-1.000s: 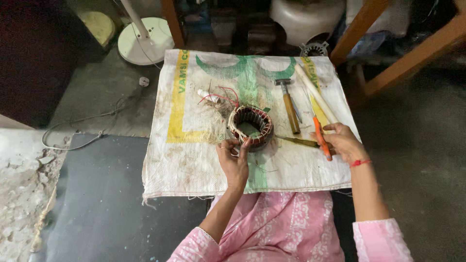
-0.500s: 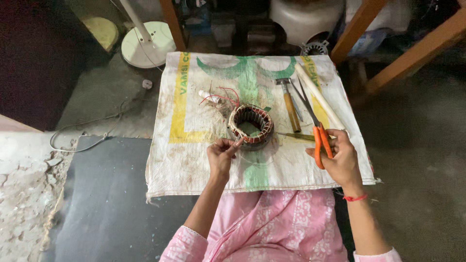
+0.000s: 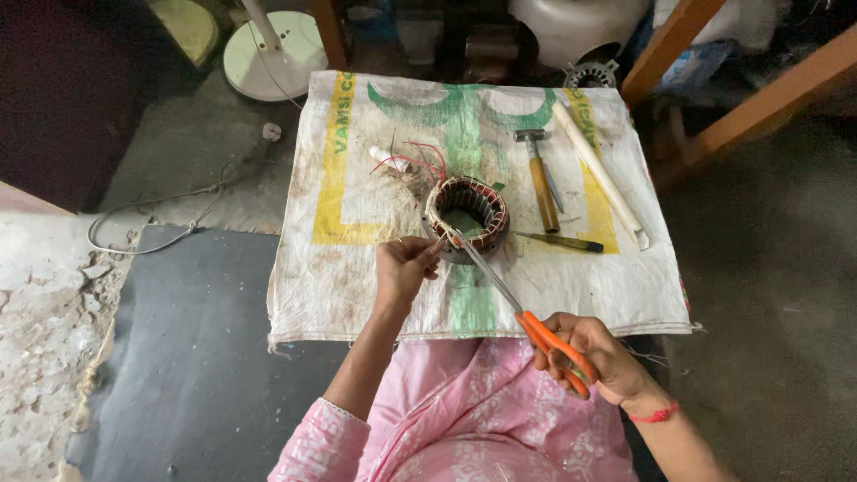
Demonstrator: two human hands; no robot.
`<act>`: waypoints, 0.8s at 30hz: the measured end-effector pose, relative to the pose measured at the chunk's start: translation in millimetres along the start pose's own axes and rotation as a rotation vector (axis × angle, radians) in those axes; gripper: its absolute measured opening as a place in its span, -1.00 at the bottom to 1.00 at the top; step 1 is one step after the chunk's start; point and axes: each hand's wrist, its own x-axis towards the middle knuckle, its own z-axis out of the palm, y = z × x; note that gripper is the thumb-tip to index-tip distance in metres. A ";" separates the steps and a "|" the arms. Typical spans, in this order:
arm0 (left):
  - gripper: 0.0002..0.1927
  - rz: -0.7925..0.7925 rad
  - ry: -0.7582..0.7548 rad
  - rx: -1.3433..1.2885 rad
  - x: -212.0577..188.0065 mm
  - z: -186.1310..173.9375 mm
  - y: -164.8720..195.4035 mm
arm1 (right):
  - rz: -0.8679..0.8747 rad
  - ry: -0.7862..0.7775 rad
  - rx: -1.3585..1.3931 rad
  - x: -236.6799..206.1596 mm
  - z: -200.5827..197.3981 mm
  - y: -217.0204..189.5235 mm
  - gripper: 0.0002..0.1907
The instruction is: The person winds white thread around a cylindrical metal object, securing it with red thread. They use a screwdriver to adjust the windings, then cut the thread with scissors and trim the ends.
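Head view: right hand [image 3: 596,355] has drawn back toward near edge of woven sack [image 3: 357,268] since earlier frame; scissors [image 3: 513,303] now angle blade tips up to stator ring [image 3: 466,211]. Right fingers closed through orange handles. Left hand [image 3: 403,266] beside ring's near-left rim, fingers pinched on thin wire there. Ring sits at sack centre. Hammer [image 3: 538,177], white rod [image 3: 596,171], screwdriver [image 3: 561,241] lie toward sack's right edge.

I see my right hand [image 3: 596,355] holding orange scissors [image 3: 518,308], tips at the round wire ring [image 3: 466,211] on the white sack [image 3: 357,268]. My left hand [image 3: 403,268] pinches beside the ring. A hammer [image 3: 538,175] lies near
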 end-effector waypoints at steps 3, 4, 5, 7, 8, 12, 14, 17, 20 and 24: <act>-0.84 -0.017 -0.005 0.103 1.6 -2.3 3.6 | 0.036 -0.028 0.006 3.5 -3.5 1.1 -0.33; -0.84 -0.031 -0.008 0.130 2.3 -2.6 3.9 | 0.054 -0.032 0.001 4.0 -5.1 1.3 -0.36; -0.83 -0.023 -0.011 0.073 4.2 -3.2 4.1 | 0.070 -0.035 -0.003 5.1 -6.8 1.5 -0.39; -0.80 -0.015 -0.016 -0.041 7.0 -6.1 2.9 | 0.087 -0.020 -0.002 8.8 -8.8 3.5 -0.41; -0.83 -0.008 -0.023 -0.056 6.8 -6.8 1.2 | 0.097 -0.012 -0.002 9.7 -10.0 4.0 -0.42; -0.92 0.015 -0.036 -0.080 6.9 -7.4 -6.4 | 0.103 -0.006 -0.016 22.8 -12.3 7.1 -0.43; -0.93 0.021 -0.034 -0.072 7.9 -8.2 -8.0 | 0.081 -0.046 -0.005 29.5 -12.5 8.3 -0.41; -0.94 0.025 -0.040 -0.057 8.2 -9.4 -8.0 | 0.147 0.027 -0.052 32.5 -13.0 9.0 -0.43; -0.94 0.035 -0.057 0.014 7.5 -10.9 -5.4 | 0.150 0.018 -0.033 34.9 -15.4 8.6 -0.45; -0.94 0.035 -0.060 0.123 4.9 -9.2 -2.0 | 0.042 -0.065 0.022 52.4 -19.3 9.2 -0.45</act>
